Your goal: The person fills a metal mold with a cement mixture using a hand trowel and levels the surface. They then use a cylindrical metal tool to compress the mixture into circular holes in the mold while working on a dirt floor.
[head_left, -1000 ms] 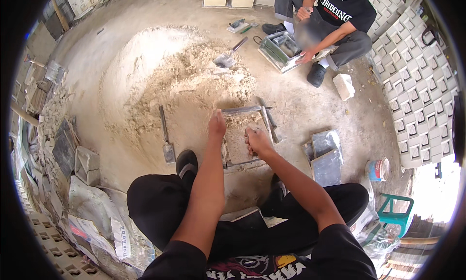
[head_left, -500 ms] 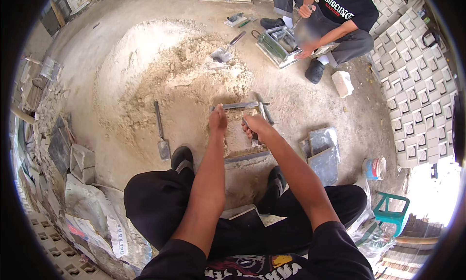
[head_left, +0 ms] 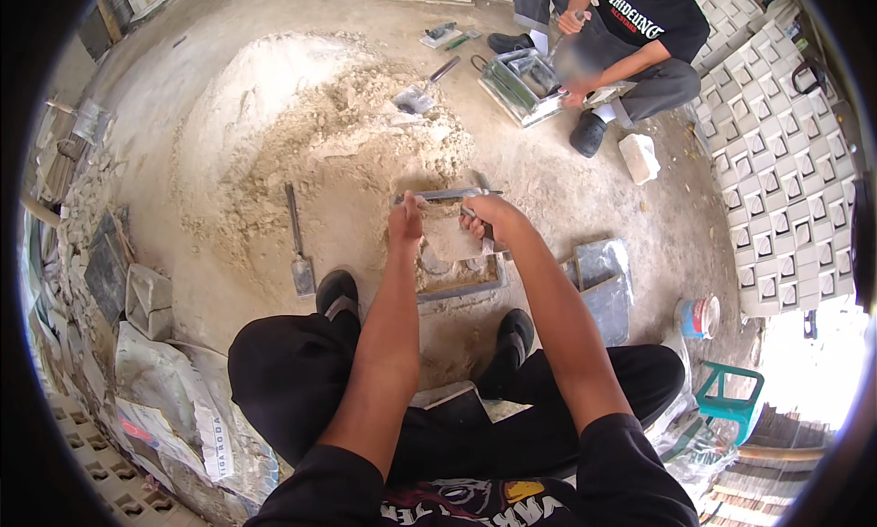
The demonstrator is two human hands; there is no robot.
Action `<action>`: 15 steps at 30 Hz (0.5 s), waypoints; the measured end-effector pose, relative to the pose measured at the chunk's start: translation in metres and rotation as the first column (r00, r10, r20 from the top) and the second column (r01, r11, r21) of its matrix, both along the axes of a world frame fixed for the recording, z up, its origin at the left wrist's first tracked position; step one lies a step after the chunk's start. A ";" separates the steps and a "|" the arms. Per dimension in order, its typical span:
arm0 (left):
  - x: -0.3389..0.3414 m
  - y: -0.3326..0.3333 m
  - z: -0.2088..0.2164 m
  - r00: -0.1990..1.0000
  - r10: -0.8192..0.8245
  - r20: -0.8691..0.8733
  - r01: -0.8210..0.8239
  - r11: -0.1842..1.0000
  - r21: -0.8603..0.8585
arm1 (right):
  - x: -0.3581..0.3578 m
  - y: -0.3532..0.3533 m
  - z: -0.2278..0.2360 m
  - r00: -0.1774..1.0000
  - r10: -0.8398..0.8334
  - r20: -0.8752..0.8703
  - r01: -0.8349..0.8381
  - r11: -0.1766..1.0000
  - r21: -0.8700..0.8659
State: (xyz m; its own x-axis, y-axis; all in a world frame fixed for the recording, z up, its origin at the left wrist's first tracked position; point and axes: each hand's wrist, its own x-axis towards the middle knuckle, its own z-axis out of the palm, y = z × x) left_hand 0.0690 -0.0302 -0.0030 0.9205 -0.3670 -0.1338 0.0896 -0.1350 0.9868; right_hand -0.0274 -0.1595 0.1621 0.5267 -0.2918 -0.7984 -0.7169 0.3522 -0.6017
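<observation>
A rectangular metal mould lies on the floor between my feet, with pale sandy mix and rounded shapes in its near part. My left hand is closed on the mould's far left corner, beside the metal bar along the far side. My right hand grips the dark handle of a trowel-like tool over the mould. Its flat blade is coated in the same pale dust, and its edges are hard to tell from the mix.
A pile of pale powder rises beyond the mould, with a shovel on it. A long-handled tool lies left. Metal plates and a bucket stand right. A co-worker sits at another mould; stacked blocks line the right.
My right hand has moved the tool toward the mould's far side. The near part, with its rounded shapes, now shows more. My left hand stays at the corner.
</observation>
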 end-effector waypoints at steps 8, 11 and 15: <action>0.001 -0.002 0.010 0.991 -0.097 -0.097 0.103 0.993 0.053 | 0.008 -0.029 0.013 0.995 0.090 -0.049 -0.085 0.991 0.104; 0.001 -0.003 0.010 0.990 -0.109 -0.093 0.115 0.991 0.063 | 0.006 -0.036 0.015 0.992 0.117 -0.052 -0.109 0.985 0.134; -0.014 -0.007 0.021 0.999 -0.048 0.000 0.048 0.999 0.008 | -0.010 -0.048 0.020 0.977 0.198 -0.081 -0.192 0.978 0.080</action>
State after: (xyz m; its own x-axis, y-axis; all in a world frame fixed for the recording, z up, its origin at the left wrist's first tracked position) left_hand 0.0554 -0.0377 0.0178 0.9019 -0.4100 -0.1362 0.0822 -0.1466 0.9858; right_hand -0.0373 -0.2076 0.1823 0.4944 -0.1312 -0.8593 -0.8251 0.2400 -0.5114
